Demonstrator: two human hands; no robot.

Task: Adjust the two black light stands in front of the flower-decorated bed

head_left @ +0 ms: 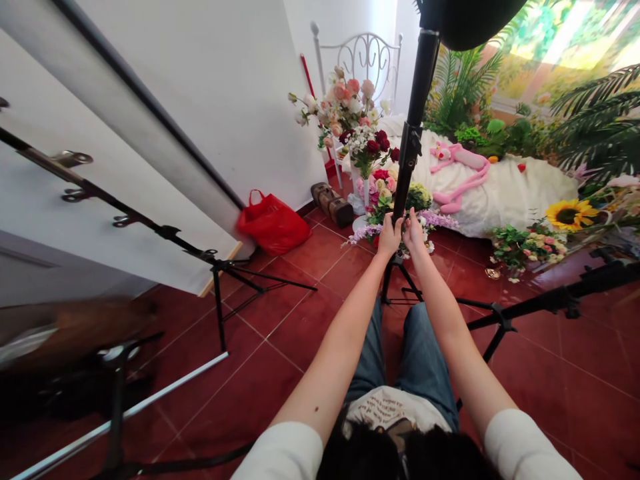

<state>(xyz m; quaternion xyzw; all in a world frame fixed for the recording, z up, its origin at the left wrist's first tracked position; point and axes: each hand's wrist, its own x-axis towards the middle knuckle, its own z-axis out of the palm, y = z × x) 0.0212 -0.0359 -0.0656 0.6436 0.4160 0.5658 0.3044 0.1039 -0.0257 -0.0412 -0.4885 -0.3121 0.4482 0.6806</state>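
Observation:
A black light stand [411, 143] rises in front of me, with a large dark lamp head or shade [477, 23] at its top. My left hand [390, 237] is closed around the lower part of its pole. On the pole's other side my right hand [413, 232] is closed, its fingers pinched at the stand at the same height; a knob there, if any, is hidden by the fingers. Below my hands the stand's legs [400, 283] spread on the floor. Artificial flowers [383, 190] fill the space just behind the pole.
A backdrop stand [220, 260] with clamps is at left, near a red bag [274, 223] and a white pole [150, 403] on the tiles. Another black stand [550, 297] leans in at right. A draped bed [530, 193] holds a pink plush toy [463, 167].

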